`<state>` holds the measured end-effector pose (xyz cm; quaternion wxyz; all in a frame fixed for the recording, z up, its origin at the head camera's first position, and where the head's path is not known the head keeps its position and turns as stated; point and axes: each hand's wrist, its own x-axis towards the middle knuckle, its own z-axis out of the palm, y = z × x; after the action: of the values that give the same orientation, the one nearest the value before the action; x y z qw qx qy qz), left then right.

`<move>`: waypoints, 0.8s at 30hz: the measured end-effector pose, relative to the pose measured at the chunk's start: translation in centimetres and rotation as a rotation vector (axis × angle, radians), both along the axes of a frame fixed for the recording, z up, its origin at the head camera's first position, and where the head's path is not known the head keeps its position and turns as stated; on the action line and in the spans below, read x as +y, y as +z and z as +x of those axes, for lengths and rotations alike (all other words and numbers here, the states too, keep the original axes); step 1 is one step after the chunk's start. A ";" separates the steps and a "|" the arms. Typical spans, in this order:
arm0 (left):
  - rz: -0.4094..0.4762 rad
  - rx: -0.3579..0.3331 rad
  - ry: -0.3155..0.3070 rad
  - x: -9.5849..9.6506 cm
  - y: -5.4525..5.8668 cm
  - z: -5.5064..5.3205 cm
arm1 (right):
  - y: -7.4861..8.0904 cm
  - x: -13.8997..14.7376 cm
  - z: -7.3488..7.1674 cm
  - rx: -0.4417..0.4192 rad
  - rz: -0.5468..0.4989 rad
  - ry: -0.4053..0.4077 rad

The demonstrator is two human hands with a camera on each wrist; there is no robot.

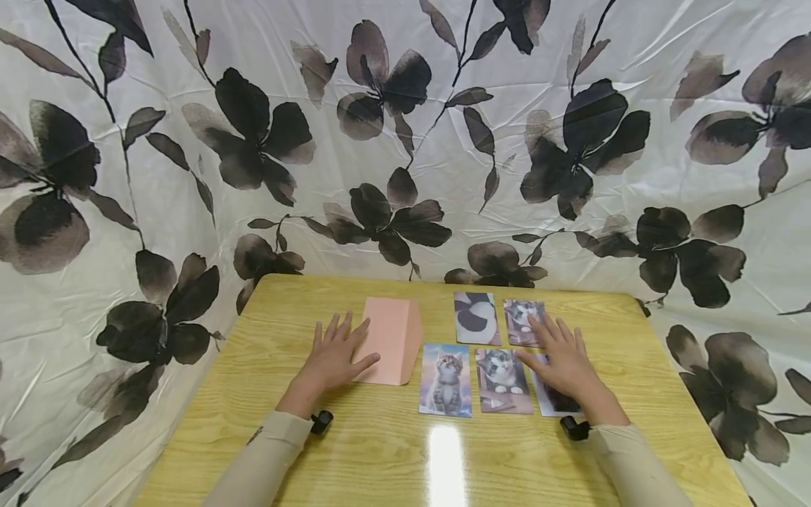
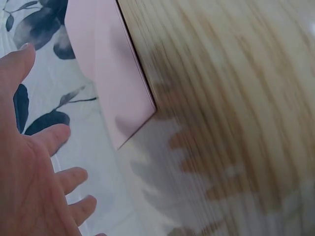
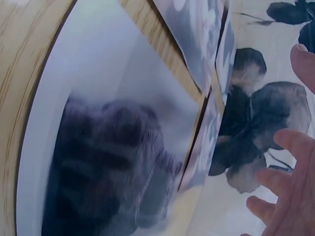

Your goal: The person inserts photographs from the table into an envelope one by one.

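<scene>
My left hand (image 1: 329, 359) is held with its fingers spread by the left side of a pink envelope (image 1: 389, 338), its thumb above the paper. In the left wrist view a gap shows between this hand and the envelope (image 2: 123, 78). My right hand (image 1: 568, 362), fingers also apart, hovers over the right end of the picture cards. Beneath it lies a card with a dark picture (image 1: 557, 400), partly hidden. Beside that are a grey-and-white cat card (image 1: 503, 384) and a tabby kitten card (image 1: 445, 380). Behind lie a black-and-white patterned card (image 1: 476, 320) and another cat card (image 1: 521, 324).
The yellow wood-grain table (image 1: 367, 451) carries everything and has a bright glare spot near the front. A white cloth with dark flowers (image 1: 380, 155) hangs behind the table and along its sides. Each wrist wears a small black camera (image 1: 322, 422).
</scene>
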<state>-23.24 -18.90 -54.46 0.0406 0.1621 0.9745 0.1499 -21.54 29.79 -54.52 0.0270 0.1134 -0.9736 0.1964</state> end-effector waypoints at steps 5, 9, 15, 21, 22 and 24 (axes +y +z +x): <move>-0.002 0.006 -0.023 0.4 -0.2 -0.1 | -0.3 -0.8 -0.3 0.008 -0.005 0.008; 0.005 0.008 -0.031 0.7 -0.4 -0.3 | -0.3 -1.4 -0.7 0.018 0.010 0.015; 0.007 -0.005 -0.026 1.0 -0.7 -0.4 | -0.7 -2.1 -1.5 0.021 0.027 0.030; 0.002 -0.005 -0.027 1.5 -1.1 -0.6 | -1.0 -2.7 -2.3 0.037 0.044 0.054; 0.000 -0.006 -0.027 1.6 -1.1 -0.6 | -1.1 -2.8 -2.3 0.038 0.046 0.057; -0.006 -0.012 -0.026 1.7 -1.2 -0.6 | -1.1 -3.1 -2.5 0.042 0.048 0.060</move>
<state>-23.81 -17.17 -55.66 0.0491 0.1735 0.9725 0.1473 -24.08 26.71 -55.63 0.0387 0.1472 -0.9734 0.1715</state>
